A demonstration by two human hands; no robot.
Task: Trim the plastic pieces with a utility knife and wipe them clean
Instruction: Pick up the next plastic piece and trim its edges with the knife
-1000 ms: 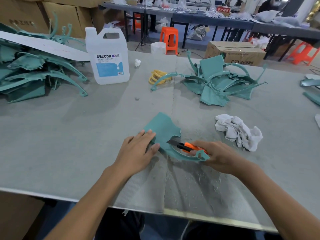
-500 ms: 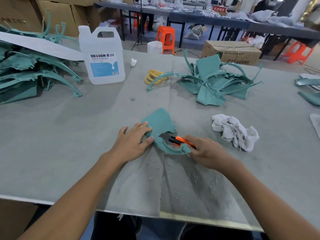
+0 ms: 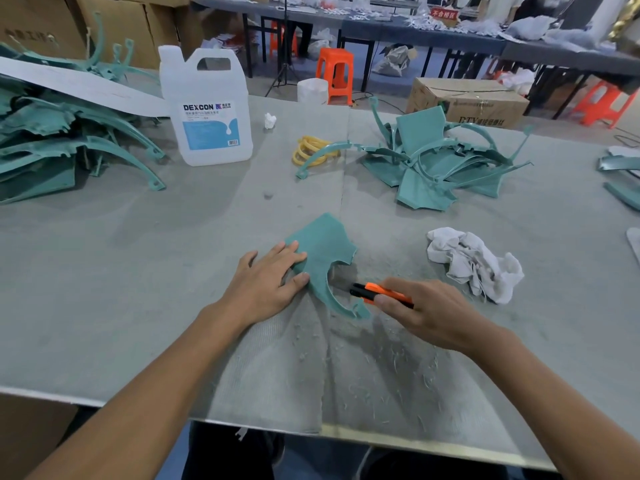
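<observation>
Our two hands worked near the front edge of the counter [image 3: 138,271]. Our left hand [image 3: 266,285] lay flat, fingers straight, pressing down one teal plastic piece [image 3: 323,251]. Our right hand [image 3: 426,313] curled round one orange utility knife [image 3: 377,293], its black nose just beside the piece's curved arm. We could not make out the blade, and our fingers hid the knife's rear half.

At far left, the big heap of teal pieces [image 3: 52,140] was cut off by the frame, too tangled to count, and partly under a white strip [image 3: 86,88]. A second heap [image 3: 433,161] at centre right overlapped likewise. More teal pieces [image 3: 620,164] were cut off at the right edge.

We counted one white jug [image 3: 207,109] marked DEXCON and one crumpled white rag [image 3: 474,263] right of the knife. We also saw one bunch of yellow rings [image 3: 311,150], their number unclear, and one small white wad [image 3: 270,120]. Thin shavings [image 3: 381,375] littered the counter before us.
</observation>
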